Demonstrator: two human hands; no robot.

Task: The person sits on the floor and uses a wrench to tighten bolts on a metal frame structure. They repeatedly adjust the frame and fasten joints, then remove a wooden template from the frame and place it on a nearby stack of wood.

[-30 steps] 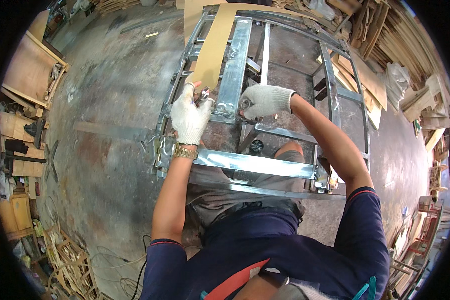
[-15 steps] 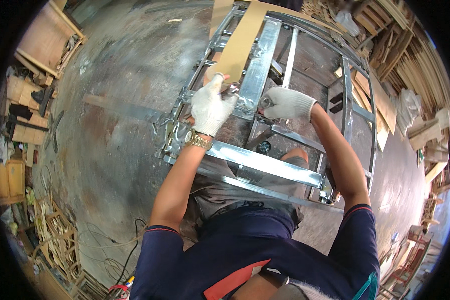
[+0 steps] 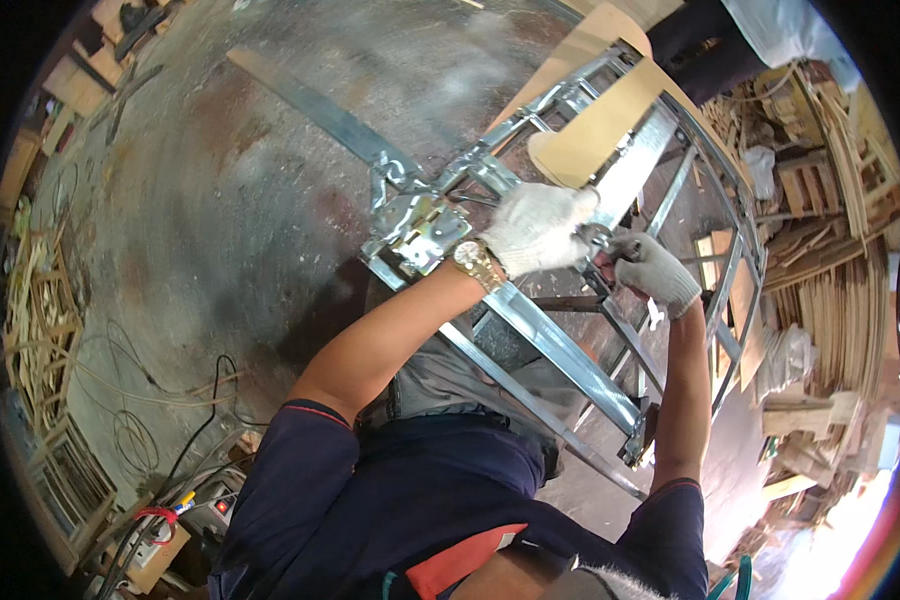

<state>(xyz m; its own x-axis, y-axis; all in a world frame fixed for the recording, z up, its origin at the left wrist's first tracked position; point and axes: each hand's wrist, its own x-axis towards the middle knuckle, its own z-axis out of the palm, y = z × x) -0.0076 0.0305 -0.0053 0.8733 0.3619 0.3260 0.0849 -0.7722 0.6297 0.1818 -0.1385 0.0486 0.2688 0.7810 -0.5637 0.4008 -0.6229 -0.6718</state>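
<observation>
A welded frame of shiny metal tubes (image 3: 560,345) lies across my legs, with a hinge-like metal bracket (image 3: 415,232) at its left corner. My left hand (image 3: 540,228), in a white knit glove, reaches over the frame. Its fingers are closed near a small shiny round metal piece (image 3: 595,236), at the near end of a wide flat metal bar (image 3: 635,160). Close beside it, my gloved right hand (image 3: 662,272) is closed in a pinch at the same spot. What either hand grips is too small to tell. Next to the bar rests a tan board strip (image 3: 600,125).
At the upper right stands another person (image 3: 705,45) in dark clothes, beyond the frame. Wood slats (image 3: 830,270) are stacked along the right. Cables (image 3: 195,430) and a power strip (image 3: 160,525) lie at lower left. A long flat bar (image 3: 300,100) sticks out leftward from the bracket.
The view has turned, so the frame now slants toward the lower right. My left hand has come over beside my right. More of the other person shows.
</observation>
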